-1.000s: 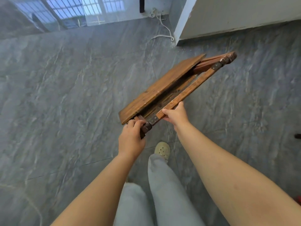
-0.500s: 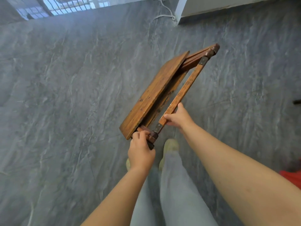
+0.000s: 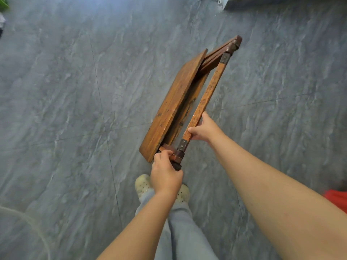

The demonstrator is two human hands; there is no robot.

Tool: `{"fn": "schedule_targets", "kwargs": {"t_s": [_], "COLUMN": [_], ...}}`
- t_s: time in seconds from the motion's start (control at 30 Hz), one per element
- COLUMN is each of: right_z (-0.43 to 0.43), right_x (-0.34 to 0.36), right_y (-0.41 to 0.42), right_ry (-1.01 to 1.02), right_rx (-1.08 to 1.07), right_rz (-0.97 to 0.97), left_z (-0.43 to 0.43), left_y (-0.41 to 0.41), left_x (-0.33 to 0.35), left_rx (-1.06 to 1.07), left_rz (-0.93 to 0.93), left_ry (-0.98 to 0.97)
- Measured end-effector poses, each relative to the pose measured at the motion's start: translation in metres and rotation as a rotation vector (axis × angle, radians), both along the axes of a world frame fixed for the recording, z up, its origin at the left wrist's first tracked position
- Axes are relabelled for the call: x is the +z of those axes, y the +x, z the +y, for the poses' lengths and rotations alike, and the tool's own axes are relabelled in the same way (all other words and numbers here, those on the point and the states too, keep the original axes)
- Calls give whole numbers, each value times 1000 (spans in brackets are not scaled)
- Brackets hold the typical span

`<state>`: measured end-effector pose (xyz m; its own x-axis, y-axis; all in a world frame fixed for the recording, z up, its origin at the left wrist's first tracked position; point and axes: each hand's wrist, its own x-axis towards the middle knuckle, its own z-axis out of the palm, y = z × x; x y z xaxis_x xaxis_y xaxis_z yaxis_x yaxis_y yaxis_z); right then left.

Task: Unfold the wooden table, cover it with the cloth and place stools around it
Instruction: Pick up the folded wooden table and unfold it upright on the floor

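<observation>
Floor (image 3: 65, 109): grey tile. Wooden table (image 3: 174, 106) folded, held edge-up above it. Your right hand (image 3: 204, 129) grips the leg rail (image 3: 208, 94); your left hand (image 3: 165, 173) clenches the near corner joint. Step: unfolding. Next, likely swing the rail outward.

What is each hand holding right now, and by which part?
Both hold the wooden table. Left hand grips its near frame corner; right hand grips the side rail just beyond.

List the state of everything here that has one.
Brown wooden folding table: folded, tilted, side rail parted slightly from the top.
Left hand: grips the table's near corner joint.
Right hand: grips the table's side rail.
</observation>
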<state>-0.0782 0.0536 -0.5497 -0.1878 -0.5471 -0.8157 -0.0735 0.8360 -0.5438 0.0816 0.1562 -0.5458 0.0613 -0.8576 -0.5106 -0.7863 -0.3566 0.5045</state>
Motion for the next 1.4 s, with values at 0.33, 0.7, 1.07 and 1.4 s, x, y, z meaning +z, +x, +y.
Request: {"fn": "schedule_targets", "kwargs": {"t_s": [0.33,0.7,1.07,1.4], "right_z": [68,86,84,90], "right_x": [23,33,28,28], "right_y": [65,108,99,88], "right_ry": [23,12,31,-56], "right_rx": [196,484,495,479], "right_rz": [26,59,-7,-116], "left_z": [88,128,123,45], "left_y": [37,52,59,145], "left_x": [9,14,7,-35], "left_rx": [172,283,167,-549], "left_rz": [12,98,222,210], "left_ry": [71,180,199,18]}}
